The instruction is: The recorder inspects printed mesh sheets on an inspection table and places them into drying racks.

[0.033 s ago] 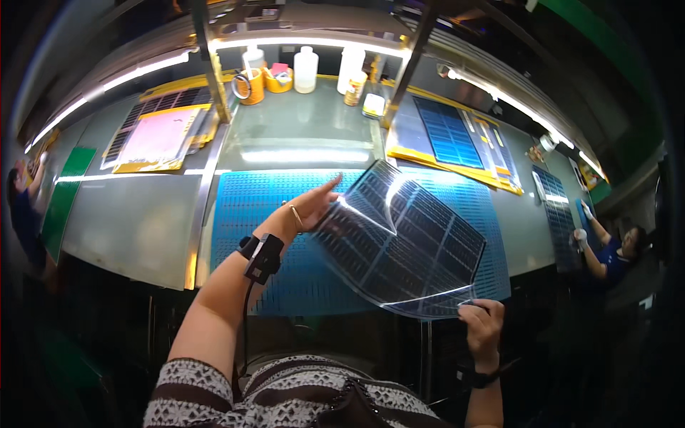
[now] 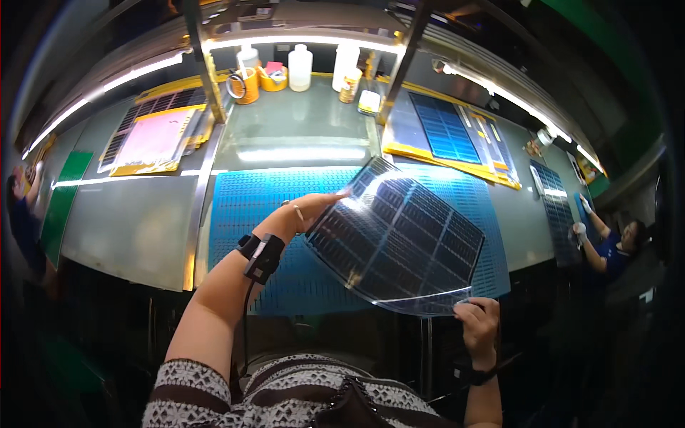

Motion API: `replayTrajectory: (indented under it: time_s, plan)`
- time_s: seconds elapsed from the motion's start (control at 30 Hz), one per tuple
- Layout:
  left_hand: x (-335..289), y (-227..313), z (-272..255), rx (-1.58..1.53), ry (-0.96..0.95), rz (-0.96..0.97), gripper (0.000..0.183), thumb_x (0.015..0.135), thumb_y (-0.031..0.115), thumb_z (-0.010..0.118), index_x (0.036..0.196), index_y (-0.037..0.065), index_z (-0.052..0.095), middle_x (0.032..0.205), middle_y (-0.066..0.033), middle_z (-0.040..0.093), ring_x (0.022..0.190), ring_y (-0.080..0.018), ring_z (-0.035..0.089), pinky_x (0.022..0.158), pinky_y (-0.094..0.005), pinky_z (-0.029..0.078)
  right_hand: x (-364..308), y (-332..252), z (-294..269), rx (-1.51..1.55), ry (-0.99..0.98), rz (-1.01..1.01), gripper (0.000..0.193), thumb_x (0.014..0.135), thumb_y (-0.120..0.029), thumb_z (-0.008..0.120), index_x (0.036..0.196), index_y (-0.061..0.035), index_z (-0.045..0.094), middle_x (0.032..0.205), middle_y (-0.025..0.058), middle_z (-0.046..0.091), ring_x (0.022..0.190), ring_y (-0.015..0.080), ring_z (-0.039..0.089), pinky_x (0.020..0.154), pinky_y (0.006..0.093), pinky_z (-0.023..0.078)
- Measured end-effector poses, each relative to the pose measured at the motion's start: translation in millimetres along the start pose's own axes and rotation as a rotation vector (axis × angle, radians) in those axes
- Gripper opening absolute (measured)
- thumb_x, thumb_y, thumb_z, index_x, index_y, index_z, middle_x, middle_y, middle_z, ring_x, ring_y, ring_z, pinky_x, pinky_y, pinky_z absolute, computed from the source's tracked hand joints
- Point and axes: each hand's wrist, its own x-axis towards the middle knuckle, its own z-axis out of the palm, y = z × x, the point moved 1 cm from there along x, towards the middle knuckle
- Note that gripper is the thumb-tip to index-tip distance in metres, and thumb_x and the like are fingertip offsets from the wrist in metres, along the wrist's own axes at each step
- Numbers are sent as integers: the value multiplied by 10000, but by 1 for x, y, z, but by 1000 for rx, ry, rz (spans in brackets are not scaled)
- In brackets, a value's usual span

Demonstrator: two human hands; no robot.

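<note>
A clear, flexible film sheet (image 2: pixel 399 235) printed with a dark grid of rows hangs tilted and bowed over a blue mat (image 2: pixel 250 207). My right hand (image 2: pixel 478 319) pinches its near right corner between thumb and fingers. At its left edge, my left hand (image 2: pixel 317 210) holds the sheet with the thumb stretched along the edge; the other fingers are mostly hidden behind the film. Light glares off the film's upper left part. The mat, patterned with small dark slots, lies on the bench under the sheet.
Bottles (image 2: pixel 300 68) and orange tubs (image 2: pixel 273 78) stand at the back of the bench. Film stacks lie left (image 2: pixel 153 139) and right (image 2: pixel 446 132), beside metal posts (image 2: pixel 205 64). A co-worker (image 2: pixel 619 246) works at far right, another person (image 2: pixel 27 214) at far left.
My left thumb has come down from its raised position to the film's left edge. The sheet has tilted slightly, shifting the glare. My right hand keeps its pinch on the corner.
</note>
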Motion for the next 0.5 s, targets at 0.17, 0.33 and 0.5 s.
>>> replayTrajectory:
  time_s: [0.17, 0.33, 0.5]
  plan:
    - [-11, -21, 9, 657, 436, 144, 289, 841, 94, 588, 1122, 30, 570, 878, -79, 666, 688, -127, 626, 547, -266, 513, -40, -1, 18, 120, 9, 252, 228, 773, -273, 660, 851, -60, 642, 924, 63, 625, 837, 240, 559, 773, 352, 414]
    - [-81, -31, 15, 583, 483, 230, 242, 870, 74, 535, 1106, 44, 576, 872, -79, 664, 740, -116, 631, 488, -228, 477, -113, -13, 66, 876, 137, 1304, 297, 881, -211, 585, 1060, 21, 540, 916, 111, 593, 593, 108, 554, 437, 186, 402]
    - [-154, -55, -20, 597, 548, 433, 295, 842, 56, 549, 1134, 16, 537, 983, -120, 639, 860, -151, 620, 663, -253, 506, -73, -45, 76, 1061, -67, 1254, 98, 863, -59, 536, 866, 8, 608, 633, 24, 574, 470, 56, 497, 409, 170, 346]
